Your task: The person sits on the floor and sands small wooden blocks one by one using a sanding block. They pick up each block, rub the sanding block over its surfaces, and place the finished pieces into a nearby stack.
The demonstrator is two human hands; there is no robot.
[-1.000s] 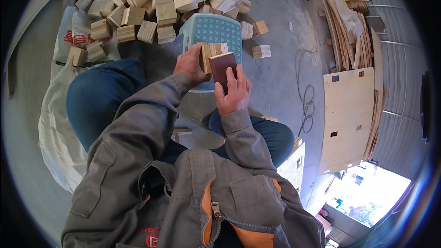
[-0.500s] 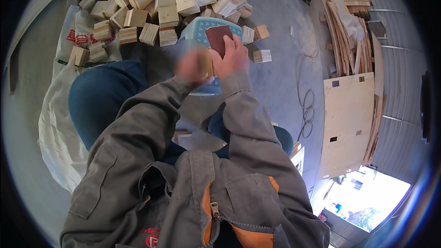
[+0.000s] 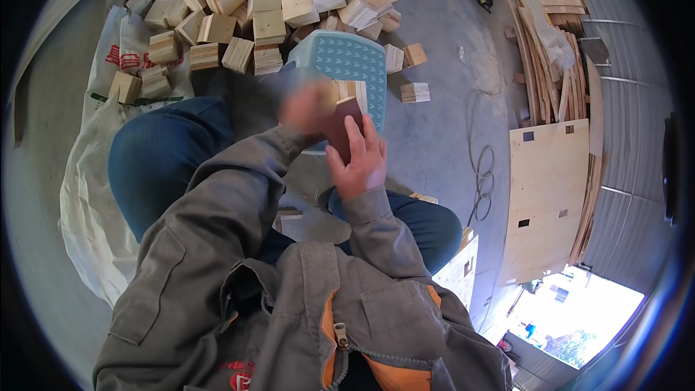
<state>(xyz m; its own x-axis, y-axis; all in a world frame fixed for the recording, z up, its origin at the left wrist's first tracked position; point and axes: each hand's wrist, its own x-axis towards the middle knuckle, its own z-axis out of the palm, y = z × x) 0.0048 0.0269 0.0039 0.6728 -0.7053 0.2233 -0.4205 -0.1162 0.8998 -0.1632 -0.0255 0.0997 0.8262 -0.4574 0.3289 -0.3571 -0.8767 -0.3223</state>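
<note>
My left hand, smeared by motion, grips a layered plywood block over a light-blue plastic stool. My right hand has hold of a flat reddish-brown sanding pad, fingers laid along its face and the thumb at its near edge. The pad's far end meets the near side of the block. Part of the block is hidden by the left hand and the pad.
A large heap of plywood blocks lies beyond the stool. A white woven sack is spread at my left. Wooden boards lean along the right wall, with a thin cable on the floor before them.
My right hand and the sanding pad have drawn back toward me, uncovering the end of the block and more of the stool top. My left hand stays in about the same place.
</note>
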